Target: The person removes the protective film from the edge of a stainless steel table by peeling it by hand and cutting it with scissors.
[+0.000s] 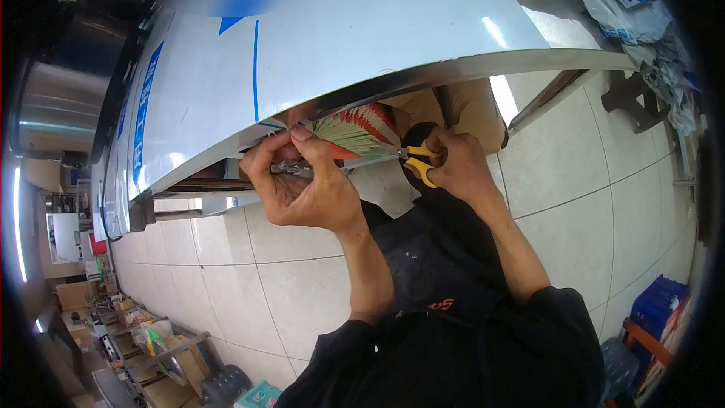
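My right hand (pixel 461 170) grips a pair of scissors with yellow handles (pixel 420 168); the handle loops stand apart and the metal blades point left. My left hand (pixel 313 185) is closed in a pinch, thumb against fingers, right at the metal edge of the table. What sits between those fingertips is too small to tell, and a crinkled greyish piece shows by the palm. Between both hands, below the table edge, lies a red, white and green patterned thing (pixel 353 132). The scissor tips are close to its right side, though contact cannot be made out.
A metal-topped table (pixel 362 30) with blue printed film fills the upper view. Crumpled plastic bags (pixel 627 7) hang at the right above a dark stool (pixel 636 102). A cluttered shelf (pixel 162 351) stands lower left, and a blue crate (pixel 657 306) lower right.
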The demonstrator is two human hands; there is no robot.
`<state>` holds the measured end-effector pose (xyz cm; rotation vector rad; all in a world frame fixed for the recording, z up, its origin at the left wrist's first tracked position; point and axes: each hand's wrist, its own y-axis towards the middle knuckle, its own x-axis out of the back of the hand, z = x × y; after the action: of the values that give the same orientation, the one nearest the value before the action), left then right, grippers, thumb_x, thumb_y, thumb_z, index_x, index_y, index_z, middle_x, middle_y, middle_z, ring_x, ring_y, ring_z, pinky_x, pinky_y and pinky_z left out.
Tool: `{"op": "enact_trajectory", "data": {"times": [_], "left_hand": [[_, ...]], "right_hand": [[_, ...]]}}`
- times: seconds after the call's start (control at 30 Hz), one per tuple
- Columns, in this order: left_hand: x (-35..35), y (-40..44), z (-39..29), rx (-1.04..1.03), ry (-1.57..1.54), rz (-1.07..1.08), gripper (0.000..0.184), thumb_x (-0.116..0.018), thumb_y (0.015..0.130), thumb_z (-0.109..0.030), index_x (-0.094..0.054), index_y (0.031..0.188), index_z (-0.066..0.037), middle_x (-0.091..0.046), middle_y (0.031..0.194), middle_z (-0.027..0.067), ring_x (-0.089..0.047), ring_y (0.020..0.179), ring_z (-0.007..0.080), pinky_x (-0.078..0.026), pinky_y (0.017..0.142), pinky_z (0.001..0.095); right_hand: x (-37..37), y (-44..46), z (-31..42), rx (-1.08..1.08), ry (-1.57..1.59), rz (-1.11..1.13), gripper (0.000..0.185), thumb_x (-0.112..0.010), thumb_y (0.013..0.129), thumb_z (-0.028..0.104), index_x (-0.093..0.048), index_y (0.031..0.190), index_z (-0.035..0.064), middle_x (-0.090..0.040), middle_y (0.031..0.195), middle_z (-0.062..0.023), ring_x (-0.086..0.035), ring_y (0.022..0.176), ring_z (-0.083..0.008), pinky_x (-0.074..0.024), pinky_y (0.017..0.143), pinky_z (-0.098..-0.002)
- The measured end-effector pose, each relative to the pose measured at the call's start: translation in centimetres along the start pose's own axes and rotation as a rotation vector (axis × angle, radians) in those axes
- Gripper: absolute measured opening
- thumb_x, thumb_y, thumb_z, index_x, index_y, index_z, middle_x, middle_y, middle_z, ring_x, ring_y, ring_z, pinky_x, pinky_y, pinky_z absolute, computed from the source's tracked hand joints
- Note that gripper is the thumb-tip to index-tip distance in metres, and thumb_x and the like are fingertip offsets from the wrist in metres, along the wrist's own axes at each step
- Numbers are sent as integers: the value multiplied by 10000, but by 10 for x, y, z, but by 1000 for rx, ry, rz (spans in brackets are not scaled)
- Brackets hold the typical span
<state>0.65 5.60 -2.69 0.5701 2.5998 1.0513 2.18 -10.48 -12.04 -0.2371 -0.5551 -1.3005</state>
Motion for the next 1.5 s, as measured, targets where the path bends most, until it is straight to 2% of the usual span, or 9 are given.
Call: {"op": "enact_trajectory", "data": {"times": [0.27, 0.37, 0.7, 0.77, 0.9, 0.97, 1.07, 1.4, 1.5], "left_hand": [[3, -1, 1, -64, 87, 47, 146, -692, 732, 65, -610, 847, 25, -485, 770, 14, -438, 674, 94, -384, 639, 249], [2, -3, -3, -2, 103, 45, 130, -675, 747, 73, -609, 851, 31, -489, 771, 16, -434, 644, 90, -383, 629, 239], [9, -1, 4, 41, -97, 24, 81, -621, 787, 66, -598, 854, 26, -478, 779, 13, -425, 647, 69, -368, 609, 227], [11, 0, 5, 66, -148, -9, 82, -621, 786, 63, -598, 855, 25, -478, 777, 11, -421, 649, 70, -364, 610, 224], [11, 2, 4, 21, -37, 60, 136, -691, 759, 31, -618, 872, 14, -491, 757, 8, -421, 651, 88, -356, 609, 240], [9, 3, 2, 15, 10, 84, 155, -715, 748, 21, -625, 875, 11, -495, 740, 8, -425, 654, 95, -357, 611, 247], [5, 3, -3, 26, 41, 83, 167, -736, 737, 14, -638, 872, 6, -494, 702, 13, -423, 662, 100, -358, 616, 260], [12, 9, 0, 72, -52, 21, 100, -661, 776, 48, -612, 854, 10, -488, 751, 10, -431, 679, 109, -367, 628, 259], [16, 10, -2, 27, -28, 46, 132, -683, 752, 37, -619, 862, 2, -482, 748, 5, -428, 681, 111, -360, 629, 259]], "right_hand": [[-4, 0, -3, 23, 15, -30, 265, -690, 559, -20, -537, 774, 9, -594, 641, -104, -607, 560, -210, -468, 536, -297], [0, -1, 2, -10, 25, 16, 271, -682, 584, 30, -563, 823, -17, -627, 693, -168, -634, 627, -292, -502, 641, -354], [-3, -2, 0, 16, 28, -3, 244, -671, 590, 37, -553, 800, 3, -617, 669, -150, -627, 616, -290, -491, 603, -344], [-6, -3, -1, 31, 66, -29, 260, -683, 573, -8, -531, 784, -4, -591, 646, -114, -598, 557, -207, -462, 538, -290], [-8, -3, -1, 31, 49, -11, 256, -680, 578, -9, -529, 785, -4, -581, 627, -110, -581, 541, -208, -450, 530, -294], [-7, -3, 2, 0, 24, 8, 249, -679, 600, 39, -562, 815, -4, -609, 653, -154, -627, 598, -285, -489, 588, -348], [-10, -5, -1, 33, 65, -27, 264, -686, 582, -3, -532, 796, -4, -579, 629, -116, -575, 540, -215, -453, 539, -307], [-10, -9, 3, 73, 58, -45, 261, -717, 597, 30, -537, 784, -3, -574, 627, -123, -574, 547, -216, -446, 543, -317], [-10, -9, 4, 64, -31, -8, 259, -667, 594, 31, -555, 824, -11, -611, 673, -160, -619, 601, -291, -480, 587, -351]]}}
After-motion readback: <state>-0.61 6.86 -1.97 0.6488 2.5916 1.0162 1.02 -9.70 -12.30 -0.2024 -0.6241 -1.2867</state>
